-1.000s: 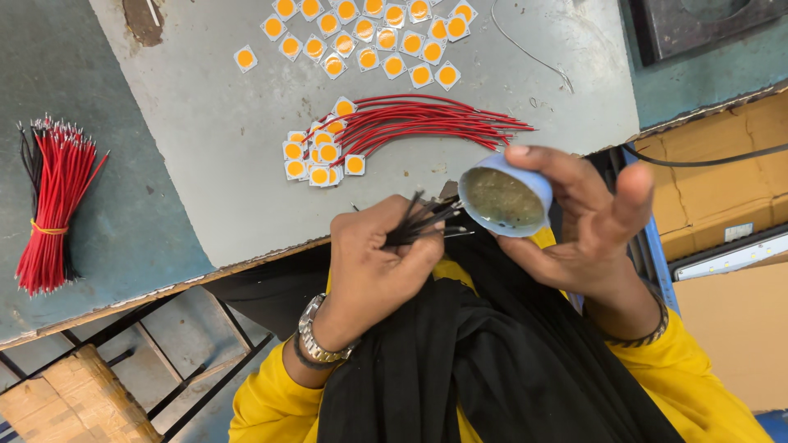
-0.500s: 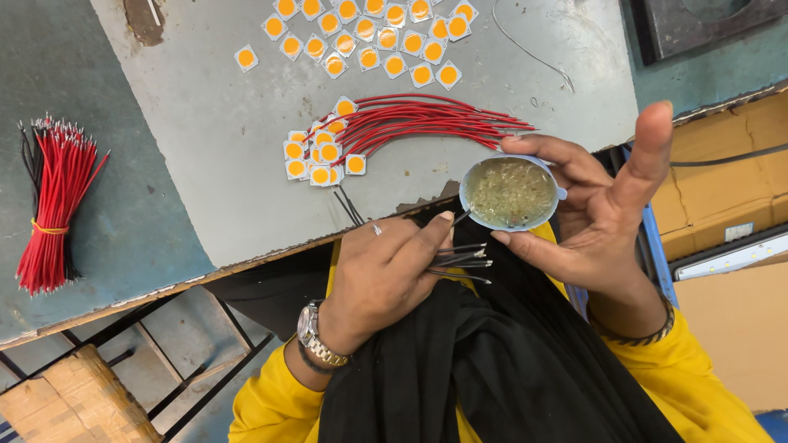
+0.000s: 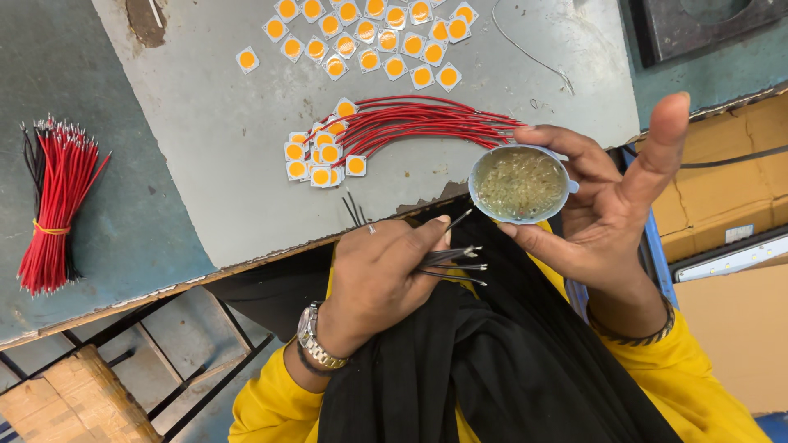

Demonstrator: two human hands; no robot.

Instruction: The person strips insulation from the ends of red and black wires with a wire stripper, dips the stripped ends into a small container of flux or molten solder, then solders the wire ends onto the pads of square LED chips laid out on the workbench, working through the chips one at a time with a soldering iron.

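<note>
A small round tin (image 3: 519, 184) with a pale rim, filled with yellowish paste, sits tilted above the table edge. Several thin black wires (image 3: 450, 261) with bare tips fan out just below it

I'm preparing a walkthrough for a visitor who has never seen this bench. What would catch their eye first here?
Probably the small round tin of yellowish paste held up in the right hand at centre, with the left hand beside it pinching thin black wires with bare tips. Next come the square white chips with orange centres scattered on the grey tabletop, and the tied bundle of red wires at far left.
</note>
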